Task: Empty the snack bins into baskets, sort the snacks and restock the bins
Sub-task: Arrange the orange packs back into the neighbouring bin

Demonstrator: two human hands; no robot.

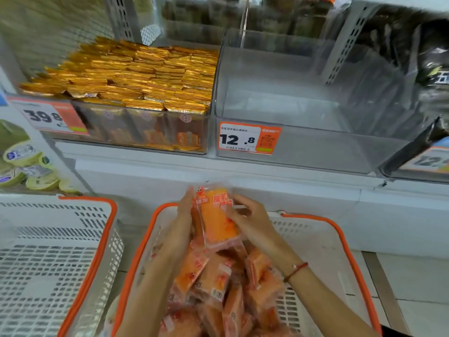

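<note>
A small stack of orange snack packs (220, 220) is held up over the far end of the middle basket (340, 242). The left hand (181, 222) is laid flat against the left side of the stack, with its fingers straight. The right hand (252, 224) is curled round the right side, with the thumb on the front pack. So the stack is squeezed between the two hands.

The packs look light and soft, and the clear wrap looks shiny and slippery. A pack could probably be bent or slid out if it is held loosely. It is best taken by the two long sides, with several packs pressed together, not by the thin sealed ends.

The held packs are stood on end. Their long side runs from the basket up toward the shelf (218, 171), and the printed top end points to the shelf. The front face is turned to the camera.

More of the same packs (218, 288) are piled loose in the basket, pointing every way. Another basket (53, 251) is seen at the left. On the shelf, the clear bin (291, 147) with the 12.8 price tag (249, 139) is seen with nothing in it, just above the hands. The bin next to it on the left is full of gold packs (136, 76).
</note>
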